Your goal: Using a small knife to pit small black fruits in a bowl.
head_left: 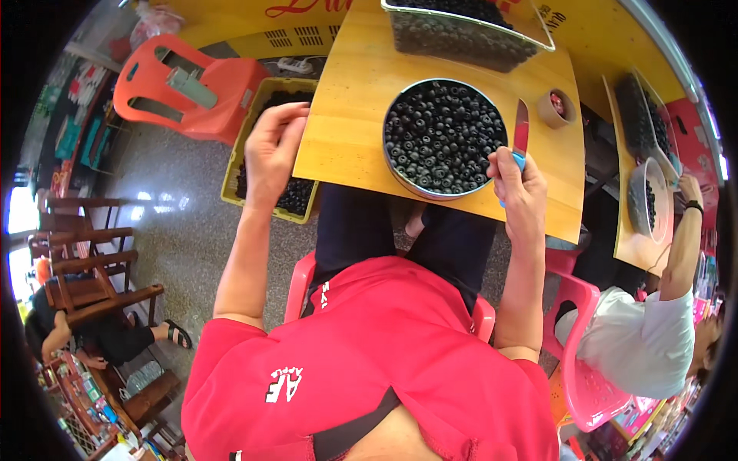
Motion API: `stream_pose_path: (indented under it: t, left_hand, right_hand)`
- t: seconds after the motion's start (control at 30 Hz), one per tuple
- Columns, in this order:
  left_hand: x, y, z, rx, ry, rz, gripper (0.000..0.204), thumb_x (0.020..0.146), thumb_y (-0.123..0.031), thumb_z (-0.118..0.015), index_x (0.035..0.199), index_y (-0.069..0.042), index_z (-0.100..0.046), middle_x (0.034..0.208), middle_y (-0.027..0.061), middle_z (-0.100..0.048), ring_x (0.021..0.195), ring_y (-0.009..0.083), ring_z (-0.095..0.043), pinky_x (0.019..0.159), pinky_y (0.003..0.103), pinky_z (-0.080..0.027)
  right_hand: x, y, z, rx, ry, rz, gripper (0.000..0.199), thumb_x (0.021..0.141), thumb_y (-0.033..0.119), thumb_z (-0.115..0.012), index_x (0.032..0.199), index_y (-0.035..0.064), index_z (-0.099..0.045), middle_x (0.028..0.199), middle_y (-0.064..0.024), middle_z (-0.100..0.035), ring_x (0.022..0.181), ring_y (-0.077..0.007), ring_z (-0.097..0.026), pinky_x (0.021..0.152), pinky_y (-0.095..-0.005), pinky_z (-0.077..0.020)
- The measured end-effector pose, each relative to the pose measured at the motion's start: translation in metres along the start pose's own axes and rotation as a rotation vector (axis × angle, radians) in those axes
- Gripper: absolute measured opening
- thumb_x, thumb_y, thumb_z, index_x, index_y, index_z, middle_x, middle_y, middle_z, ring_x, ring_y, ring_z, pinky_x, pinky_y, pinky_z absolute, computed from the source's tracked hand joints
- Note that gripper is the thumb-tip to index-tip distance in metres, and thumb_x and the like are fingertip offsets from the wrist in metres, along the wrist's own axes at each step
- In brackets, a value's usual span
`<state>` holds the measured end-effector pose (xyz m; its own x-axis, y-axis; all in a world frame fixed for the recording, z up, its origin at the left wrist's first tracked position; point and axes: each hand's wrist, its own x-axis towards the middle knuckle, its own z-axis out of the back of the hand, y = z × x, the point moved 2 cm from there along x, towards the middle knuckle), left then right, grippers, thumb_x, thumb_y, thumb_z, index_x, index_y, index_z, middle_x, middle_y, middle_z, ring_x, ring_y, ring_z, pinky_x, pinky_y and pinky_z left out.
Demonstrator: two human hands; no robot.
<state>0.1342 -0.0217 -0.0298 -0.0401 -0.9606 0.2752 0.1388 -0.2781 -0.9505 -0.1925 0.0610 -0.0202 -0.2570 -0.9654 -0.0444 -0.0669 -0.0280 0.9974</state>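
A round bowl (390, 157) full of dark blueberries (444, 138) stands at the near edge of the wooden table (346, 92). My right hand (521, 184) is closed round the blue handle of a knife (522, 127), its blade pointing away from me. The fingers of that hand are close to the bowl's right rim. Beside the table's left edge, my left hand (270, 150) is raised over a yellow crate (229, 180) with dark berries in it. Its fingers are bent, with the thumb near the index fingertip; whatever may be between them is hidden.
A clear tub (461, 46) of dark berries sits at the table's far side, and a small brown cup (556, 107) at right. An orange chair (192, 88) is left of the crate. Far right, another person (638, 330) reaches toward a bowl (652, 201) on another table.
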Motion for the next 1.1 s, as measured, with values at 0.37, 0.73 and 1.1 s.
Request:
stream_pose_path:
  t: [0.37,0.73,1.1]
  left_hand:
    - [0.014,-0.025,-0.154,0.661,1.167,-0.468,0.015,0.082,-0.013,-0.066,0.095,-0.005,-0.063,0.09,0.0123,-0.057,0.088,0.0332,-0.059,0.075,0.042,-0.047]
    - [0.014,-0.037,-0.138,-0.418,0.764,0.114,0.016,0.086,-0.002,-0.067,0.101,-0.001,-0.062,0.094,0.0001,-0.057,0.088,0.0079,-0.057,0.079,0.023,-0.047]
    - [-0.012,-0.046,-0.141,-0.409,0.529,-0.023,0.023,0.087,0.005,-0.063,0.11,0.001,-0.059,0.102,0.0044,-0.057,0.094,0.0108,-0.059,0.08,0.024,-0.052]
  right_hand:
    - [-0.013,0.003,0.008,-0.01,0.011,0.038,0.021,0.095,0.022,-0.06,0.095,0.0014,-0.063,0.074,-0.0003,-0.059,0.052,-0.0005,-0.038,0.045,-0.0164,-0.0264]
    - [-0.013,0.009,-0.015,-0.009,0.104,0.067,0.023,0.096,0.022,-0.058,0.101,0.0006,-0.064,0.078,0.0001,-0.06,0.057,0.0001,-0.04,0.049,-0.0157,-0.0293]
    - [-0.007,0.025,-0.029,0.118,0.13,0.067,0.017,0.089,0.017,-0.068,0.098,0.0028,-0.066,0.077,0.0037,-0.062,0.063,0.0002,-0.045,0.054,-0.0152,-0.0331]
